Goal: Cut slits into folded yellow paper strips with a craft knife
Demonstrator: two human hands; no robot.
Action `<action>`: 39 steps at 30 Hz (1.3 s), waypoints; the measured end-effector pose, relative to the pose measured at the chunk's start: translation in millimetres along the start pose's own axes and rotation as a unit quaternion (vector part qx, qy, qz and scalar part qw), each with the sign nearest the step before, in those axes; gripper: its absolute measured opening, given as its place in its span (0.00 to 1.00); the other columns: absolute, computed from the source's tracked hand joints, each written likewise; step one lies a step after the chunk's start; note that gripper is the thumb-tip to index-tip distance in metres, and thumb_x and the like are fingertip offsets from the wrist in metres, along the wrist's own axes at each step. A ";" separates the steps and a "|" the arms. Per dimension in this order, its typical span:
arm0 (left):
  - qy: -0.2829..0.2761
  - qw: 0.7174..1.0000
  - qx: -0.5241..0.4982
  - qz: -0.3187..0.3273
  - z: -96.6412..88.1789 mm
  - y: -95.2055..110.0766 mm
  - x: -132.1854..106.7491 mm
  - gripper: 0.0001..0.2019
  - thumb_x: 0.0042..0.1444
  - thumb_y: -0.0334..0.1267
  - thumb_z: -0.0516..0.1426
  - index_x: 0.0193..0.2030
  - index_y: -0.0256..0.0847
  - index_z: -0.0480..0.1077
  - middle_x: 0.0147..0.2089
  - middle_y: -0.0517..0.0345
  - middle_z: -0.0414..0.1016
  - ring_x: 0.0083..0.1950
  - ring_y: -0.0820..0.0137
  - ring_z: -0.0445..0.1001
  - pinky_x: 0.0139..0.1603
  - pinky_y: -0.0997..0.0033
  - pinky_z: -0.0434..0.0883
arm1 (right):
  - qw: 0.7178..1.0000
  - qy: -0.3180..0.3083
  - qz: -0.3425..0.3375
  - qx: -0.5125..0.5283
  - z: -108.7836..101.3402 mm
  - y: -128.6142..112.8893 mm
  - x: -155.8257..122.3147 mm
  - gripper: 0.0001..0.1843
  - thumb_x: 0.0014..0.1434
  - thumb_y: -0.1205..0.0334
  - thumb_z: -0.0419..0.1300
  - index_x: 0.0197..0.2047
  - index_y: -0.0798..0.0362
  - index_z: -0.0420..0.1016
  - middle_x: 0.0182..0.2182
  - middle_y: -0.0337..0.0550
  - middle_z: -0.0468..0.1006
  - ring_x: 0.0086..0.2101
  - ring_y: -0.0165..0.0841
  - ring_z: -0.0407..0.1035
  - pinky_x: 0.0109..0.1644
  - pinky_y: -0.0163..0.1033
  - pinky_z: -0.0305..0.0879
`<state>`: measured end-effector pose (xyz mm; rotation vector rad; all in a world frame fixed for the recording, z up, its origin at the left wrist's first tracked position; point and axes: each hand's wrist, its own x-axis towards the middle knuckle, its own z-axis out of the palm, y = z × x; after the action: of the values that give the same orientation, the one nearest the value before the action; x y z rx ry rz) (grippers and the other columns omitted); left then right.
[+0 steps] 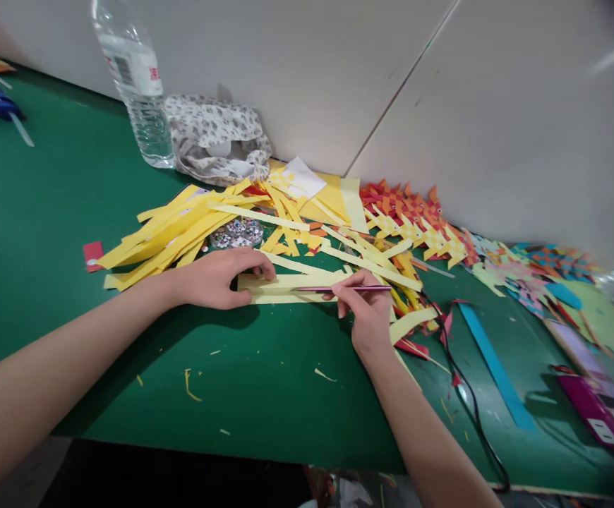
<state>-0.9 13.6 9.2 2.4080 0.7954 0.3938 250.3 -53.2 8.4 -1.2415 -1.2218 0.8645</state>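
Note:
A pale yellow paper strip lies flat on the green table in front of me. Across its left end, my left hand presses down with thumb and fingertips, bent round a gap. My right hand pinches a slim, dark purple, pointed tool like a pen, whose thin tip lies along the strip and points left. The tool's exact kind is too small to tell. Just behind the hands, more pale yellow strips lie loosely crossed. Bright yellow strips are heaped beyond my left forearm.
A water bottle and a patterned cloth pouch stand by the wall. A clear case of small shiny pieces sits behind my left hand. To the right lie woven paper pieces, a blue strip, a black cable and a magenta power bank-like block.

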 end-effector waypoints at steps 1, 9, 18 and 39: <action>-0.001 1.000 0.001 -0.001 -0.3 0.3 -0.1 0.20 0.47 0.32 0.54 0.50 0.41 0.68 0.49 0.54 0.73 0.50 0.65 0.71 0.52 0.66 0.67 | 1.000 -0.007 0.004 0.007 1.4 -0.3 -0.9 0.07 0.49 0.65 0.65 0.24 0.52 0.71 0.17 0.35 0.76 0.14 0.24 0.60 0.17 0.31 0.53; 0.005 1.000 0.016 -0.001 1.2 2.1 0.6 0.20 0.45 0.32 0.54 0.48 0.41 0.68 0.47 0.54 0.73 0.47 0.65 0.71 0.48 0.68 0.68 | 0.989 -0.139 0.046 -0.027 15.8 -2.9 -7.6 0.08 0.52 0.60 0.69 0.31 0.52 0.75 0.24 0.35 0.77 0.17 0.24 0.63 0.19 0.31 0.61; 0.014 0.999 0.024 0.016 3.5 0.7 2.2 0.19 0.44 0.33 0.54 0.46 0.41 0.68 0.46 0.53 0.73 0.46 0.63 0.71 0.47 0.65 0.68 | 0.985 -0.155 0.061 -0.043 17.6 -0.3 -6.2 0.11 0.53 0.55 0.68 0.31 0.51 0.74 0.24 0.35 0.75 0.18 0.25 0.63 0.20 0.32 0.61; 0.013 1.000 0.016 0.011 5.6 1.1 1.5 0.20 0.44 0.32 0.54 0.47 0.41 0.67 0.46 0.53 0.73 0.47 0.63 0.70 0.48 0.63 0.67 | 0.987 -0.140 0.068 -0.036 9.2 0.3 -5.0 0.11 0.49 0.57 0.71 0.32 0.52 0.77 0.26 0.37 0.78 0.16 0.24 0.65 0.19 0.32 0.63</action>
<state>3.2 11.4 5.5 2.4486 0.7922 0.4240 240.5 -56.0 6.3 -1.3044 -1.4137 1.1325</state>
